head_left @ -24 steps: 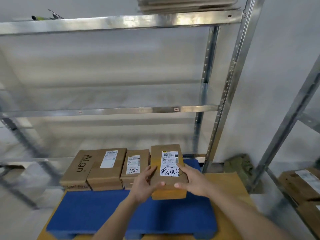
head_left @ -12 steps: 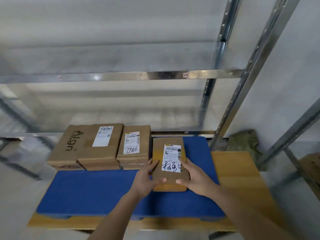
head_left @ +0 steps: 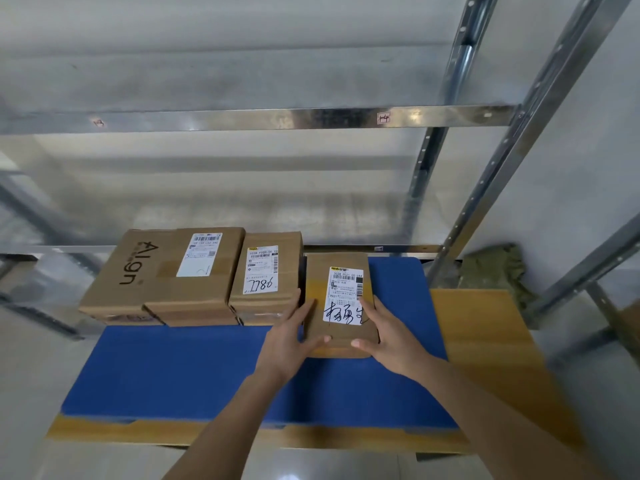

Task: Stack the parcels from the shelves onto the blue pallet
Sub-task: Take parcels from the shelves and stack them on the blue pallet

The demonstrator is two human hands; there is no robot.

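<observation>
A small brown parcel (head_left: 318, 306) with a white label and black handwriting lies on the blue pallet (head_left: 194, 368), at the right end of the back row. My left hand (head_left: 289, 341) holds its left side and my right hand (head_left: 386, 336) holds its right side, thumbs on top. To its left stand a brown parcel marked 7786 (head_left: 266, 275) and a larger brown box printed "Align" (head_left: 162, 275), both on the pallet's far edge.
The pallet sits on a wooden board (head_left: 485, 341). Behind it rises a metal shelf rack (head_left: 263, 117) with bare shelves and slanted uprights (head_left: 498, 161). A green bundle (head_left: 491, 268) lies on the floor at the right.
Both hands carried the small parcel down and away from me until it came to lie on the pallet beside the 7786 parcel. The camera tilted downward.
</observation>
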